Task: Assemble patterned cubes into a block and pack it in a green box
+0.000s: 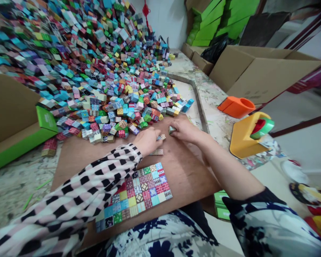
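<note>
Saw left hand (147,141) palm down over board (192,175), fingers bent inward and nearly together, pinching patterned block (163,137) at the tips; could not make out full extent of grip beneath knuckles. Saw right hand (183,127) just beside it, thumb and forefinger closed on grey block (172,130), near far part of board. Noted strip (157,152) lying on board just under left hand, and flat array (143,194) of blocks nearer the body, partly covered by checked sleeve (101,182). Judged blocks light, stiff, not fragile, printed faces perhaps smooth enough to slip in a loose pinch. Judged best hold across two opposite side faces, with finger and thumb. Judged array likely to split if nudged at one corner; better handled by pressing inward from both ends. Found pile (96,71) crowding far edge of board, leaving little room forward. Found open room on bare board right of array, below right forearm. Marked board's near edge above lap, box (10,110) close on left, and dispenser (239,142) on tabletop (210,96) at right, well apart from both hands.
</note>
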{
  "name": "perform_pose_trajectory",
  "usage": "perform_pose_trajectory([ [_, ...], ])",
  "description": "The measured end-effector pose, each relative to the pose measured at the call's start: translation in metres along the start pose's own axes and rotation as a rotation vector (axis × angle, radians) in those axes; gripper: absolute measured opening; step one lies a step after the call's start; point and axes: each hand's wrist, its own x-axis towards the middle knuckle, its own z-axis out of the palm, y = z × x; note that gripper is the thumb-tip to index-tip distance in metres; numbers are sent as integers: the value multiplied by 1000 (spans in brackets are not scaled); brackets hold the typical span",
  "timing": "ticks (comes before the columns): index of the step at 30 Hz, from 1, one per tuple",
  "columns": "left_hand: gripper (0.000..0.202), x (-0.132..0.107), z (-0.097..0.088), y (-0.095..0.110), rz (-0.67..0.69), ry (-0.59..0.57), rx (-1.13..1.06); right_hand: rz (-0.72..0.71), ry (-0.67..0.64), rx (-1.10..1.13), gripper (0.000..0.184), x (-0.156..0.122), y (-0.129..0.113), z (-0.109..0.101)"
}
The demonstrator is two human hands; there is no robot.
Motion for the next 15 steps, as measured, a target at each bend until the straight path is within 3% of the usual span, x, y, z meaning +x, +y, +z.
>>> perform_pose_trajectory([
  [5, 43, -11, -9, -12, 37, -34, -87, 159, 108, -120, 57, -9, -15, -12],
  [10, 46, -31, -24, -33, 1, 45, -73, -61, 63, -50, 37, -15, -49, -12],
  [15, 46, -56, -29, -48, 13, 6, -94, -83, -33, 61, 31, -10, -62, 0],
])
